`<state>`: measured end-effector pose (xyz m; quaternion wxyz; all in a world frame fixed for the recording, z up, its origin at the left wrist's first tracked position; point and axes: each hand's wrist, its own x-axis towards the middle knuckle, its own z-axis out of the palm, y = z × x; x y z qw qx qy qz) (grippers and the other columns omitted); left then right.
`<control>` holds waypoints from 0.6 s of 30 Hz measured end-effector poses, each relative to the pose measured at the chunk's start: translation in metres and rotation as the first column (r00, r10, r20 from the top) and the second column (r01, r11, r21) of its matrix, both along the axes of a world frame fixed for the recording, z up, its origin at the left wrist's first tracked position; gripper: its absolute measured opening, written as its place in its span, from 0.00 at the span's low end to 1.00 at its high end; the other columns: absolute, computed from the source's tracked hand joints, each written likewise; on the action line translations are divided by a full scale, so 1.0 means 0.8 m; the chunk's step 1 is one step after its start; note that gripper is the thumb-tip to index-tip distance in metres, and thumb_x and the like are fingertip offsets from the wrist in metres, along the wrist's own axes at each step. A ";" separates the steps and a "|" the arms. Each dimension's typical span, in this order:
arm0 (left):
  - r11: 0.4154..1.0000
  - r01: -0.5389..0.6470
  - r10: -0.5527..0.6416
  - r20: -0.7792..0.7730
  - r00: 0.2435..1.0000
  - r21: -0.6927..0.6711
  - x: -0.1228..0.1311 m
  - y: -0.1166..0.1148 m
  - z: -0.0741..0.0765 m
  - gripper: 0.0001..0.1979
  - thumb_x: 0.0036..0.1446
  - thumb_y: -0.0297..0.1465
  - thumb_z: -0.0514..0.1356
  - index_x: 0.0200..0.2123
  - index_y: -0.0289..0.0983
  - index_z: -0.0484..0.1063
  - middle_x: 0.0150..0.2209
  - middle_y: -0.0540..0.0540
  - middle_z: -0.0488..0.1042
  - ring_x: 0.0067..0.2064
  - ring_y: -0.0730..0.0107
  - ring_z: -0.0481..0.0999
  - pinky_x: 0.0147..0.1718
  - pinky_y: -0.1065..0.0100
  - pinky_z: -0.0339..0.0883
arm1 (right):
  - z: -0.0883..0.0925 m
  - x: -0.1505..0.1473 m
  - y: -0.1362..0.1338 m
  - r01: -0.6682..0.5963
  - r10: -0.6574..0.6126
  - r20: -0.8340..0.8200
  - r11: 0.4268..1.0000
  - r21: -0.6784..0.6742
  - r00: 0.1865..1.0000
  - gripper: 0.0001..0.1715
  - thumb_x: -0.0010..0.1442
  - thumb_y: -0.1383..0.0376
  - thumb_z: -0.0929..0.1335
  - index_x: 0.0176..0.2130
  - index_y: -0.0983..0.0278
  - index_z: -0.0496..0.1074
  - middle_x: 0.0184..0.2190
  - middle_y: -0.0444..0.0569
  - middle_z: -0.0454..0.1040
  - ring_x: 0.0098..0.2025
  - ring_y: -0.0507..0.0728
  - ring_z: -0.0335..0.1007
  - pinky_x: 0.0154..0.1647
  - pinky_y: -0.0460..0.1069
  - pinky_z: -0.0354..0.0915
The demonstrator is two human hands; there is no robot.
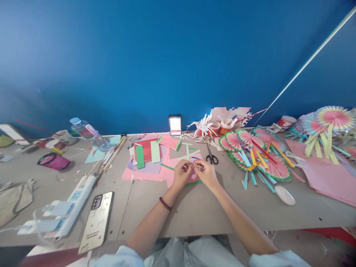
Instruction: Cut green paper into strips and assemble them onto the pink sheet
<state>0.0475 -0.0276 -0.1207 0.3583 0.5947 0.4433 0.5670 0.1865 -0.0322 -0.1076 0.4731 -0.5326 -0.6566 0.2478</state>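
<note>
My left hand (182,174) and my right hand (206,174) meet fingertip to fingertip above a sheet of pink paper (171,180). Both are closed in a pinch, thumbs against fingers. Whatever sits between the fingertips is too small and covered to name. A dark green paper strip (194,183) lies along the pink sheet's near edge, just below the hands. Black-handled scissors (212,159) rest right of my right hand. Beyond the hands lie pale green strips (187,150) and a pleated pink paper piece (170,143) with green edging.
Pleated paper fans (278,165) with ribbons spread to the right, near a white oval object (285,195). Green cards (140,157) lie on a red packet (146,149) at left. Farther left are a phone (97,222), power strip (75,205) and leaning bottle (89,132).
</note>
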 end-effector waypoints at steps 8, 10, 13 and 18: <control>1.000 -0.013 0.012 -0.040 0.999 -0.006 0.000 0.000 -0.005 0.06 0.55 0.33 0.61 0.29 0.38 0.74 0.29 0.49 0.74 0.28 0.72 0.69 0.27 0.71 0.63 | 0.000 0.001 0.000 -0.004 0.004 -0.007 1.000 0.021 1.000 0.08 0.54 0.63 0.66 0.27 0.61 0.74 0.27 0.49 0.79 0.30 0.57 0.75 0.28 0.48 0.68; 1.000 -0.008 0.009 -0.063 0.998 0.009 0.000 0.000 -0.007 0.06 0.56 0.33 0.61 0.29 0.38 0.74 0.29 0.49 0.74 0.28 0.72 0.70 0.27 0.71 0.63 | 0.001 0.002 0.001 0.002 -0.002 0.009 1.000 0.025 1.000 0.07 0.54 0.63 0.66 0.26 0.61 0.73 0.27 0.49 0.79 0.31 0.58 0.75 0.28 0.48 0.68; 0.999 0.001 0.003 -0.098 0.995 0.048 -0.001 -0.001 -0.008 0.06 0.58 0.34 0.60 0.30 0.38 0.74 0.29 0.48 0.74 0.29 0.72 0.70 0.27 0.71 0.64 | 0.001 0.002 0.001 0.016 -0.017 0.033 0.999 0.032 0.999 0.06 0.53 0.64 0.66 0.26 0.61 0.72 0.27 0.48 0.78 0.32 0.58 0.74 0.31 0.49 0.68; 0.985 -0.004 0.031 -0.157 0.987 0.172 -0.003 -0.003 -0.007 0.07 0.60 0.34 0.60 0.33 0.39 0.75 0.33 0.45 0.74 0.35 0.67 0.73 0.32 0.66 0.68 | 0.003 0.001 -0.001 0.046 -0.049 0.053 0.997 0.054 0.997 0.07 0.52 0.64 0.65 0.24 0.61 0.68 0.25 0.47 0.76 0.30 0.57 0.72 0.36 0.51 0.67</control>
